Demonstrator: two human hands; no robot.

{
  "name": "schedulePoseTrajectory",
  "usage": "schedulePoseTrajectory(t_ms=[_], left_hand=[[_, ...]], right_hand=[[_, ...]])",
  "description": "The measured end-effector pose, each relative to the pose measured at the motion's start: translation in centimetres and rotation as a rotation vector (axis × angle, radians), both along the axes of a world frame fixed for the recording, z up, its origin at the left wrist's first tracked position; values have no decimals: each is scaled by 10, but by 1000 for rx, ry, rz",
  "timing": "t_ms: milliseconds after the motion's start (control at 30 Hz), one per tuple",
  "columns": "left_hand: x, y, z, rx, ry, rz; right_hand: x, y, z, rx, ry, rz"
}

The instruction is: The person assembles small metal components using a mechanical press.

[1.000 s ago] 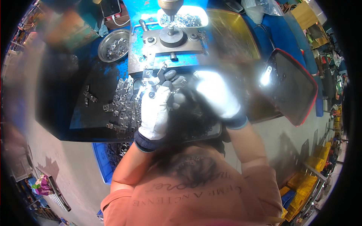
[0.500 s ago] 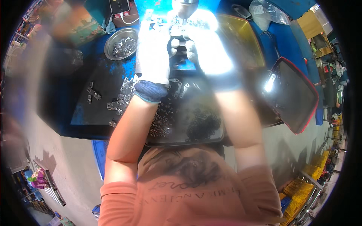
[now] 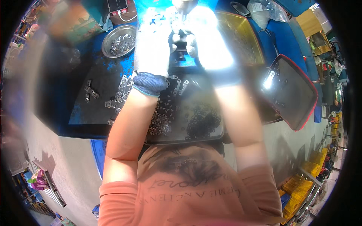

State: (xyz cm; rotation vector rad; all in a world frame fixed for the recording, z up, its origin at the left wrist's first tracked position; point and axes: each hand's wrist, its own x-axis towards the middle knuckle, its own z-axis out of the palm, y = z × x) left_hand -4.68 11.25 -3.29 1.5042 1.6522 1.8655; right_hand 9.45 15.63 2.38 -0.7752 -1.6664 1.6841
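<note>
My left hand [image 3: 154,49] and my right hand [image 3: 207,43], both in white gloves, are raised side by side beneath the metal spindle [image 3: 184,5] of a machine. Their fingers curl inward toward each other just under the spindle's tip. Strong glare washes out the gloves, and whatever lies between the fingertips cannot be made out. Below the hands, a dark tray [image 3: 177,141] bears flat metal links [image 3: 184,87], a heap of small metal pieces [image 3: 160,124] and a pile of black rings [image 3: 203,122].
Left of my hands stands a round metal bowl [image 3: 104,45] of shiny parts. Small metal clips [image 3: 90,90] lie loose on the dark surface. A yellow tray [image 3: 258,45] is behind my right hand; a red-rimmed tray [image 3: 298,92] sits farther right. Plastic bags [image 3: 260,15] lie at the back.
My hands remain under the spindle with almost the same pose. The whole view has shifted slightly, with the bowl and trays a little higher and farther left.
</note>
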Motion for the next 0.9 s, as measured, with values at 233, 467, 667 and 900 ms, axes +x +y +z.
schedulePoseTrajectory(t_ms=[233,467,667,900], left_hand=[[-5,1,0,-62,914,408],[-1,3,-1,67,68,46],[-10,6,-3,64,929,425],[3,-96,43,-133,-869,-211]], right_hand=[[0,1,3,-123,91,-63],[1,-2,4,-25,17,-120],[1,-8,2,29,96,-159],[62,-76,-11,807,-347,41]])
